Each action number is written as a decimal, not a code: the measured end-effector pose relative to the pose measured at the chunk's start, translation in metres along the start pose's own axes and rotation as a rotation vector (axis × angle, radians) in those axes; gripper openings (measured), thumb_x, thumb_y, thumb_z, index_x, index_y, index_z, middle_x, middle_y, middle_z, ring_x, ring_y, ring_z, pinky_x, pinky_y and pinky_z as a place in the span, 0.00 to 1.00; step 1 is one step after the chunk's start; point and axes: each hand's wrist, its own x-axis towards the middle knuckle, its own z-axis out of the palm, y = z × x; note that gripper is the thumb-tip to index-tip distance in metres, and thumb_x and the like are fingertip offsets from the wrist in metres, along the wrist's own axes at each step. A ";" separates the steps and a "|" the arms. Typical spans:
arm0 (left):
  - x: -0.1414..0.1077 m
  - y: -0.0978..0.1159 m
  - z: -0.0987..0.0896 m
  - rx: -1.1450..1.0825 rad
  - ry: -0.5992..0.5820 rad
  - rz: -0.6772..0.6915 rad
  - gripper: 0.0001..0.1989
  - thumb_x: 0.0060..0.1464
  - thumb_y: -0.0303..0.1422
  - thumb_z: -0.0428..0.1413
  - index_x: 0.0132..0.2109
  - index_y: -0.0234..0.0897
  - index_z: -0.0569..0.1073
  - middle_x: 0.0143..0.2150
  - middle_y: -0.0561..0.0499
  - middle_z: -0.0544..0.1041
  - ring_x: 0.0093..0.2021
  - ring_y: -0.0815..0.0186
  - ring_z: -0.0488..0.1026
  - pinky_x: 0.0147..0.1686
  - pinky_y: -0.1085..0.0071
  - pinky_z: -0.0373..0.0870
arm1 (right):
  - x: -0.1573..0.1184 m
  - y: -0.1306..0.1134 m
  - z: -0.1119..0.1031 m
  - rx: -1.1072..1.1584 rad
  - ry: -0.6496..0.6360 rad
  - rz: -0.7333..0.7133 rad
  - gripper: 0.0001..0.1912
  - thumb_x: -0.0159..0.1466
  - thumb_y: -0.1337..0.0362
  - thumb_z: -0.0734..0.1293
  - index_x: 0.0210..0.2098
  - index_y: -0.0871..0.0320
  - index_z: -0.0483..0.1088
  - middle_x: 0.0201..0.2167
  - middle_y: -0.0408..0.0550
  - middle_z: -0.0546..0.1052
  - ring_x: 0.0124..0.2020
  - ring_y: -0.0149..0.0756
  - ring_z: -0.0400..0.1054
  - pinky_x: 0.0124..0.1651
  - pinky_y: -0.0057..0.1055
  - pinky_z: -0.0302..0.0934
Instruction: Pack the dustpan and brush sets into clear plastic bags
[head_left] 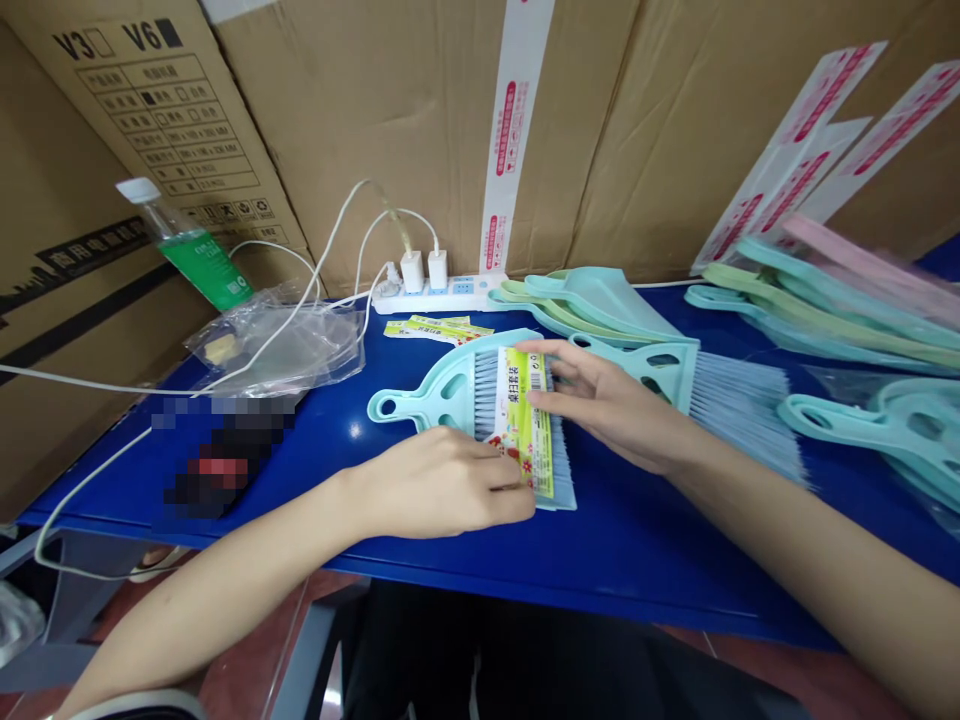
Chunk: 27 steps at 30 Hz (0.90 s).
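Observation:
A small light-blue hand broom [486, 395] with pale blue bristles lies together with its dustpan on the table before me, handle toward the left. Across the bristles sits a yellow-green and white printed label [525, 420]. My left hand [450, 482] has its fingers curled onto the lower left edge of this label. From the right, my right hand [611, 400] pinches the label's upper right side, thumb on the printed face. What lies under my left fingertips is hidden.
Spare labels [439, 328] lie behind, by a white power strip [450, 292] with chargers. Dustpans [600, 300] and another broom [742, 400] are stacked at right. Left stand a green-labelled bottle [202, 265], a plastic bag [292, 345] and trailing cables. Cardboard boxes [390, 120] wall the back.

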 end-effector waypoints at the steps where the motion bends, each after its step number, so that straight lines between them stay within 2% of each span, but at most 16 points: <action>1: 0.000 0.000 0.000 0.003 0.007 0.000 0.15 0.64 0.20 0.46 0.36 0.37 0.75 0.26 0.56 0.70 0.23 0.70 0.65 0.20 0.69 0.57 | 0.000 -0.001 0.001 0.011 -0.032 0.013 0.24 0.59 0.57 0.71 0.55 0.53 0.70 0.52 0.52 0.77 0.51 0.46 0.72 0.52 0.48 0.71; 3: 0.000 0.000 0.000 0.000 0.022 -0.005 0.15 0.64 0.20 0.46 0.36 0.37 0.75 0.25 0.57 0.70 0.23 0.70 0.65 0.21 0.69 0.57 | 0.000 -0.001 0.003 0.017 -0.069 0.047 0.22 0.58 0.57 0.72 0.51 0.53 0.73 0.50 0.51 0.78 0.50 0.45 0.73 0.52 0.47 0.71; 6: 0.001 0.000 0.000 -0.002 0.039 -0.021 0.16 0.67 0.23 0.46 0.34 0.37 0.75 0.25 0.57 0.71 0.23 0.70 0.65 0.22 0.69 0.57 | 0.001 0.002 0.004 0.012 -0.074 0.091 0.23 0.56 0.57 0.73 0.51 0.54 0.74 0.49 0.51 0.79 0.46 0.44 0.75 0.47 0.45 0.73; 10: -0.001 -0.008 -0.007 -0.053 0.087 -0.050 0.22 0.71 0.38 0.43 0.33 0.37 0.74 0.25 0.56 0.72 0.24 0.71 0.68 0.23 0.70 0.60 | 0.003 0.005 0.003 0.019 -0.073 0.133 0.28 0.54 0.55 0.75 0.53 0.54 0.74 0.46 0.52 0.80 0.44 0.45 0.76 0.45 0.46 0.75; 12: -0.005 -0.020 -0.013 -0.030 0.106 -0.143 0.21 0.72 0.37 0.42 0.36 0.37 0.75 0.27 0.55 0.74 0.26 0.70 0.70 0.27 0.72 0.63 | 0.004 0.006 0.002 0.029 -0.072 0.147 0.28 0.53 0.54 0.76 0.52 0.53 0.75 0.48 0.52 0.79 0.46 0.47 0.75 0.48 0.47 0.74; 13: -0.009 -0.028 -0.016 0.017 0.086 -0.253 0.20 0.71 0.35 0.42 0.37 0.37 0.75 0.29 0.53 0.76 0.28 0.69 0.72 0.29 0.71 0.66 | 0.004 0.006 0.002 0.033 -0.071 0.153 0.28 0.53 0.54 0.77 0.52 0.53 0.76 0.48 0.52 0.79 0.48 0.47 0.75 0.49 0.47 0.74; 15: -0.019 -0.045 -0.020 0.189 -0.005 -0.568 0.16 0.68 0.31 0.45 0.37 0.36 0.75 0.34 0.47 0.79 0.33 0.62 0.75 0.30 0.67 0.67 | 0.004 0.006 0.002 0.042 -0.070 0.166 0.27 0.53 0.55 0.77 0.52 0.52 0.76 0.48 0.52 0.79 0.49 0.48 0.75 0.51 0.48 0.73; 17: -0.030 -0.062 -0.023 0.305 -0.205 -0.929 0.12 0.63 0.28 0.48 0.41 0.36 0.77 0.39 0.41 0.80 0.41 0.55 0.76 0.35 0.63 0.71 | 0.004 0.005 0.002 0.050 -0.070 0.177 0.27 0.54 0.56 0.76 0.52 0.52 0.76 0.49 0.53 0.79 0.50 0.49 0.75 0.51 0.49 0.73; 19: -0.042 -0.074 -0.024 0.318 -0.290 -1.015 0.11 0.60 0.26 0.50 0.40 0.35 0.78 0.41 0.37 0.80 0.47 0.48 0.76 0.38 0.59 0.73 | 0.003 0.004 0.002 0.059 -0.068 0.186 0.26 0.54 0.57 0.77 0.52 0.52 0.77 0.50 0.53 0.79 0.50 0.49 0.74 0.52 0.48 0.73; 21: -0.050 -0.081 -0.023 0.305 -0.385 -1.068 0.12 0.56 0.22 0.50 0.40 0.32 0.78 0.42 0.35 0.81 0.50 0.46 0.75 0.41 0.57 0.75 | 0.003 0.002 0.001 0.067 -0.066 0.199 0.26 0.55 0.57 0.76 0.52 0.53 0.77 0.52 0.53 0.78 0.51 0.49 0.74 0.51 0.47 0.73; 24: -0.055 -0.084 -0.022 0.276 -0.523 -1.133 0.16 0.55 0.19 0.49 0.45 0.30 0.78 0.44 0.36 0.81 0.54 0.48 0.73 0.46 0.59 0.75 | 0.004 0.000 0.000 0.082 -0.067 0.235 0.25 0.56 0.58 0.76 0.53 0.54 0.77 0.52 0.53 0.78 0.51 0.48 0.74 0.50 0.44 0.74; 27: -0.054 -0.083 -0.022 0.256 -0.627 -1.185 0.19 0.59 0.18 0.47 0.52 0.32 0.76 0.48 0.37 0.80 0.58 0.52 0.72 0.49 0.61 0.74 | 0.004 -0.003 -0.001 0.102 -0.064 0.266 0.24 0.57 0.59 0.76 0.53 0.54 0.77 0.52 0.53 0.78 0.52 0.47 0.74 0.50 0.40 0.74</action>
